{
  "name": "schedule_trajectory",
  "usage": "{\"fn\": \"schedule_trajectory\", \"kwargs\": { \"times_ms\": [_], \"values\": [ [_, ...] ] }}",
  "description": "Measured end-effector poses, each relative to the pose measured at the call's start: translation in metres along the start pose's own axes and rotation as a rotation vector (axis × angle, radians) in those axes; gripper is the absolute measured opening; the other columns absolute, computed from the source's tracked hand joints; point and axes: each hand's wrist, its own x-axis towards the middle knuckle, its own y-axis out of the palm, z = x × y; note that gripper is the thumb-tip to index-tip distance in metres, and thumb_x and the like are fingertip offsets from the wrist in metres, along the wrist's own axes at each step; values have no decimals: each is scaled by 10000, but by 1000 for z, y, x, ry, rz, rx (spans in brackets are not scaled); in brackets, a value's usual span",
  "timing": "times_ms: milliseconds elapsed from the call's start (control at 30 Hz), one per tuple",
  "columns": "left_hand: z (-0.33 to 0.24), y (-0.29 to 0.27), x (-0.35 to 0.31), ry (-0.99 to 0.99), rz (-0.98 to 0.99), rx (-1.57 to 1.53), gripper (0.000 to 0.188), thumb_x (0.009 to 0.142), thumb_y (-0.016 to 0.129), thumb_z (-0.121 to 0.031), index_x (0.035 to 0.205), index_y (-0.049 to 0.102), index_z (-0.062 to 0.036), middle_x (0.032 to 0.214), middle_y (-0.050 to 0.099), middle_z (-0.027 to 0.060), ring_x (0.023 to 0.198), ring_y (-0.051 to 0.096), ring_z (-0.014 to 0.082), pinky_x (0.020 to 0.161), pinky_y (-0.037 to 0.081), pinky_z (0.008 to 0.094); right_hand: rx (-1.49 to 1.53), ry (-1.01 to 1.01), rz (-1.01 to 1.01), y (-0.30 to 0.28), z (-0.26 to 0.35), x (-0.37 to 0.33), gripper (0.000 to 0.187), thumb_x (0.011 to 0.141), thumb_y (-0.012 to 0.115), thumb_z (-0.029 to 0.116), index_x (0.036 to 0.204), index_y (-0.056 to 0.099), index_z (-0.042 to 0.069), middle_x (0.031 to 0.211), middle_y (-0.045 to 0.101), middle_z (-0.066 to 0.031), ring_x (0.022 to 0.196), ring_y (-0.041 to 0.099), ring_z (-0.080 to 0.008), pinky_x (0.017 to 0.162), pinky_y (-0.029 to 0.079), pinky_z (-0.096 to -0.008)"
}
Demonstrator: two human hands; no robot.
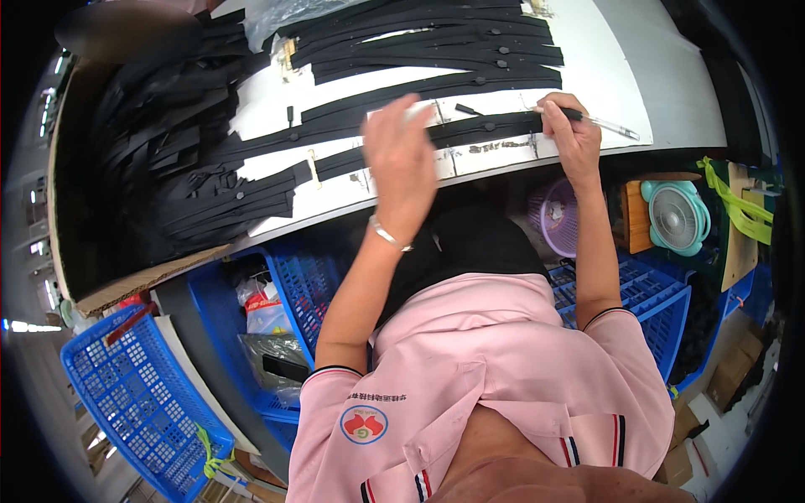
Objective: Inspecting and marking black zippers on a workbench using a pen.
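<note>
My right hand [572, 138] is closed around a pen [616, 127] with a clear barrel, held over the right end of a black fabric strip [461, 132]. A round dark button [490, 127] sits on that strip. My left hand [399, 163] hovers over the strip's middle, its fingers smeared by motion, so whether it holds anything cannot be made out. Just right of it lies a small black piece [466, 109], like a pen cap. Farther back, several similar black strips [428, 50] with buttons lie side by side on the white tabletop [608, 80].
A tangled heap of black strips [168, 142] fills the table's left side. Clear plastic [293, 12] lies at the back. Below the edge are blue baskets [138, 394], a purple basket [557, 220] and a turquoise fan [673, 218]. Dark marks run along the table's front edge.
</note>
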Motion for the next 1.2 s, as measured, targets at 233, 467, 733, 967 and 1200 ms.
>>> {"fn": "schedule_trajectory", "kwargs": {
  "times_ms": [233,467,733,967,1200],
  "values": [
    [98,-68,-8,-193,32,282,309,876,731,-81,1182,726,-40,1306,645,159,1299,544,355,1139,358,477,-622,-181,96,17,11,9,305,892,811,309,1045,681,79,808,639,-20,588,579,-159,585,473,-286],
    [108,-72,19,-109,27,288,152,898,771,-171,1018,753,-79,1190,723,63,1284,585,290,1167,324,487,-853,-328,50,30,-4,33,448,848,825,396,1104,594,110,1000,682,-3,611,658,-225,558,511,-324],
    [29,-32,7,5,115,88,109,873,786,-161,965,742,-122,1089,749,37,1145,665,217,1175,323,460,-797,-281,-66,39,-7,54,394,881,812,323,1118,599,91,991,706,-22,645,661,-214,617,535,-320],
    [-12,27,-2,84,90,-30,173,836,797,-129,985,754,-53,1023,724,55,1010,647,264,1052,437,463,-584,-270,-64,42,33,-14,235,881,786,130,1103,734,76,1100,762,-78,993,722,-261,860,540,-349],
    [-22,21,-23,80,197,43,326,931,725,-147,1247,725,-66,1283,693,97,1238,602,287,1154,347,505,-837,-392,37,29,12,-50,468,819,826,127,1258,667,102,1308,709,-36,1302,606,-237,1128,382,-503]
  ]
}}
